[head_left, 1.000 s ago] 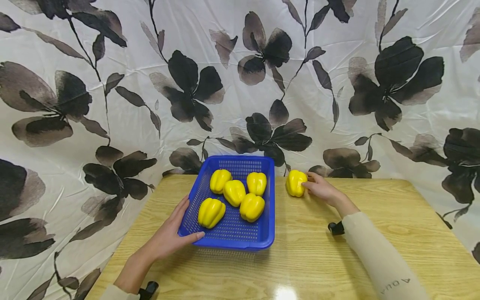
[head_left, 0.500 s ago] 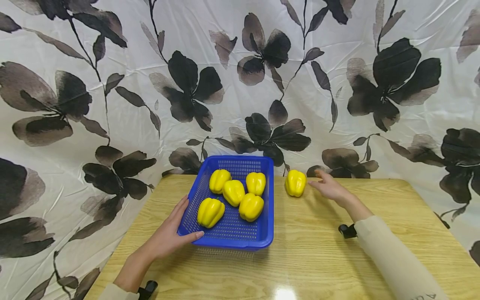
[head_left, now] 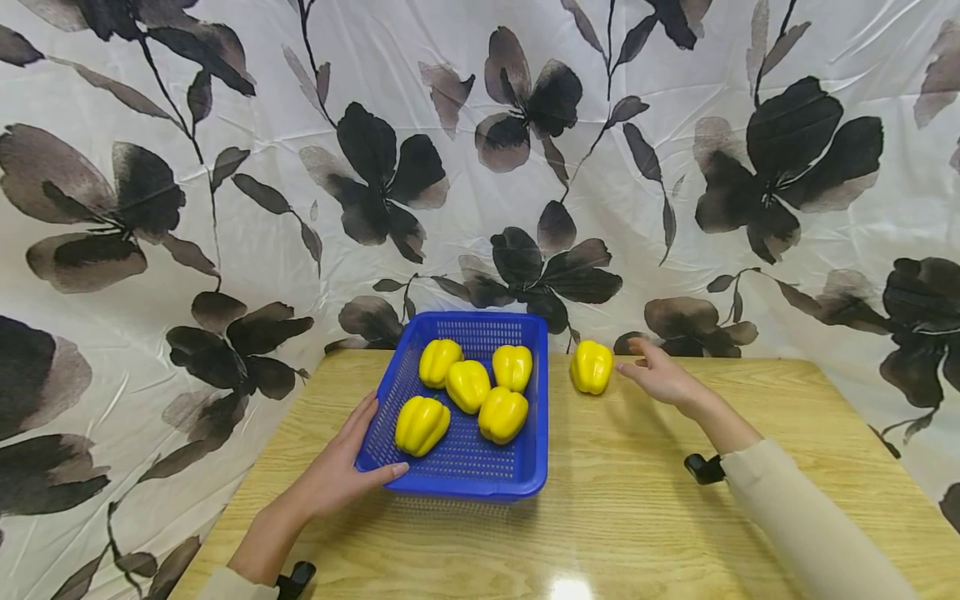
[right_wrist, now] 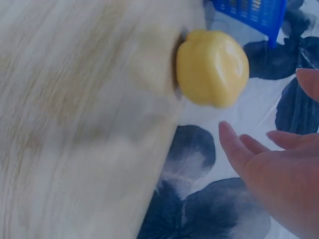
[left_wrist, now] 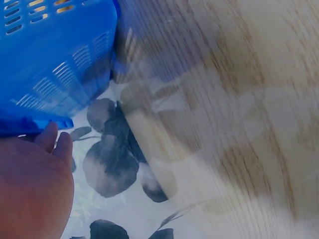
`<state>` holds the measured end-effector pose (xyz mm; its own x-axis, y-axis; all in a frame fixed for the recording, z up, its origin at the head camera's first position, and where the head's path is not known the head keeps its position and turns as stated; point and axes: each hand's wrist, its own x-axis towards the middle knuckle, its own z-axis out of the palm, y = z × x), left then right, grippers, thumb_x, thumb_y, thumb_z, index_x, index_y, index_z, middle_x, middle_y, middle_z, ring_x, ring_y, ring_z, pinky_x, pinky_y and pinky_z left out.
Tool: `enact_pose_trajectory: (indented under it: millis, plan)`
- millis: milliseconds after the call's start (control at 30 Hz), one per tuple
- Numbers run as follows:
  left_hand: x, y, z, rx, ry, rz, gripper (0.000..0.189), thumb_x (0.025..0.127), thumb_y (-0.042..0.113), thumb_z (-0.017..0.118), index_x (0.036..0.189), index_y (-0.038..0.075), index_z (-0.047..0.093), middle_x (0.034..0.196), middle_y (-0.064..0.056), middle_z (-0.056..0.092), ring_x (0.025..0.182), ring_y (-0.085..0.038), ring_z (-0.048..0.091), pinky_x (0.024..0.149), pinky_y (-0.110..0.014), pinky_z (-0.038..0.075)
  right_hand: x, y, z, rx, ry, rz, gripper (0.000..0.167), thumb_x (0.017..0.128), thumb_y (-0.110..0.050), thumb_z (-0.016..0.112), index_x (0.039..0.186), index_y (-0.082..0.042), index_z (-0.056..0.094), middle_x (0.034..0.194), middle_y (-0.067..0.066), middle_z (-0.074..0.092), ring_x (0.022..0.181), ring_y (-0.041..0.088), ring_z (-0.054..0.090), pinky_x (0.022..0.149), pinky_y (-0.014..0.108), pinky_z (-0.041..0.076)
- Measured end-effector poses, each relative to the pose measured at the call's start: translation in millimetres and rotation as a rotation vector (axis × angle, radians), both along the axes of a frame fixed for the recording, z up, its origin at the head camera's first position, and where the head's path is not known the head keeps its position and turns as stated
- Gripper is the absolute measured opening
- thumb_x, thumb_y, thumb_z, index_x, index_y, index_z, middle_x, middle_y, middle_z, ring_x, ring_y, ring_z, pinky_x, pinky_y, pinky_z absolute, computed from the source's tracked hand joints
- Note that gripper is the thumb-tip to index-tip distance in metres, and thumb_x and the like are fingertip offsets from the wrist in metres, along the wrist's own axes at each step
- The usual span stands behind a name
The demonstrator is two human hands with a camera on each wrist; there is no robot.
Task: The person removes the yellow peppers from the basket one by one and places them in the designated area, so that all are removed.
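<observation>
A yellow bell pepper stands on the table to the right of the blue plastic basket. My right hand is just right of it, fingers spread and holding nothing; in the right wrist view a gap shows between the fingertips and the pepper. Inside the basket lie several more yellow bell peppers. My left hand rests against the basket's near left corner, thumb on the front rim and fairly straight fingers along the left side. The left wrist view shows two fingertips at the rim.
The wooden table ends at the back against a white floral cloth. The basket sits left of the table's middle, close to the back edge. A black wrist device is on the right forearm, with another on the left.
My right hand has let go of the bell pepper and drawn back a little to the right. The pepper stays on the table. My left hand keeps its place on the basket.
</observation>
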<state>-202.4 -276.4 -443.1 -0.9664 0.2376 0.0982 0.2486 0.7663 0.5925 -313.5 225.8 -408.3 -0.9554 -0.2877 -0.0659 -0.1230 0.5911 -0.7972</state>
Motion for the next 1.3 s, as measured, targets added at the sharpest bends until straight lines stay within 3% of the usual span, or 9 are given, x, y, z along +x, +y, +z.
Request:
enact_pose_trajectory:
  millis: [667, 1300]
  plan:
    - [1.6, 0.1, -0.4, 0.015, 0.004, -0.006, 0.112, 0.087, 0.053, 0.076, 0.165, 0.009, 0.009, 0.172, -0.008, 0.004, 0.154, -0.044, 0.016, 0.116, -0.07, 0.023, 24.0, -6.5, 11.2, 0.024, 0.003, 0.006, 0.075, 0.107, -0.029, 0.055, 0.156, 0.012, 0.016, 0.158, 0.037, 0.023, 0.14, 0.054, 0.035, 0.107, 0.064, 0.042]
    - [0.6, -1.1, -1.4, 0.019, 0.011, -0.007, 0.112, 0.087, 0.056, 0.075, 0.165, 0.01, 0.009, 0.172, -0.006, 0.003, 0.154, -0.043, 0.014, 0.116, -0.07, 0.022, 36.8, -23.9, 17.1, 0.005, 0.025, 0.037, 0.071, 0.105, -0.029, 0.057, 0.154, 0.011, 0.025, 0.154, 0.037, 0.032, 0.136, 0.051, 0.045, 0.103, 0.059, 0.048]
